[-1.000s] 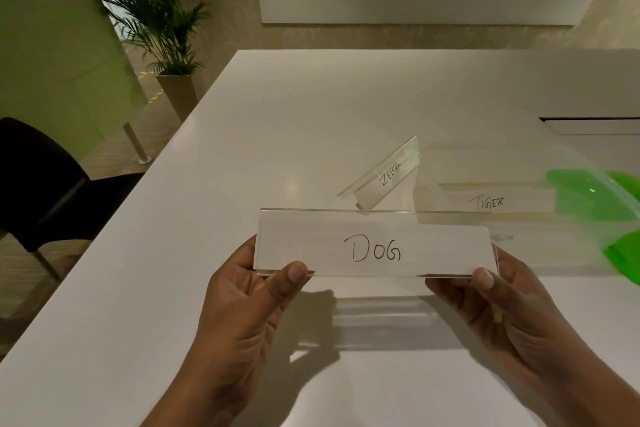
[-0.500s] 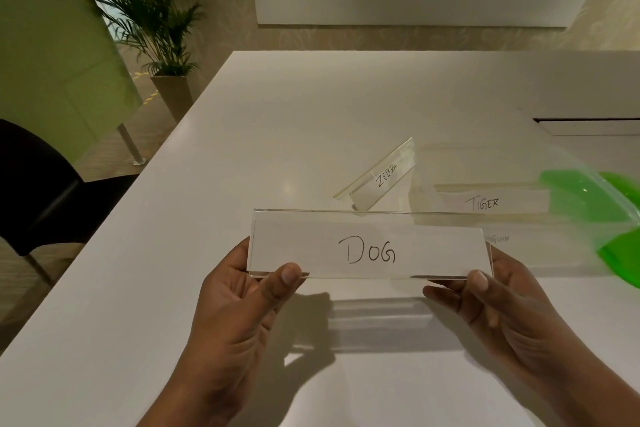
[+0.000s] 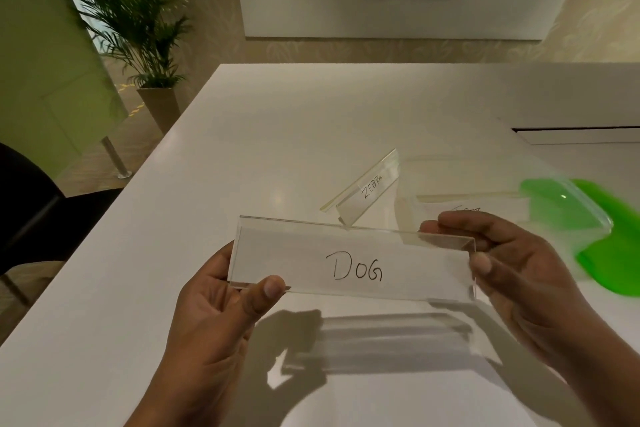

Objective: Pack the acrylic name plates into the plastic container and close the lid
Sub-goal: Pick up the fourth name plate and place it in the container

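Fingers (image 3: 457,225) of left hand (image 3: 214,305) and right hand (image 3: 512,274) curled around opposite ends of DOG name plate (image 3: 353,263), above white table (image 3: 277,149)

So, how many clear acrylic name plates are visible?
3: DOG plate held between left hand and right hand; ZEBRA plate on white table; third plate inside clear plastic container. Others possibly hidden.

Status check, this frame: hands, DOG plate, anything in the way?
DOG plate held off the table, left hand and right hand pinching its ends. Clear container beyond. ZEBRA plate beside it, not blocking.
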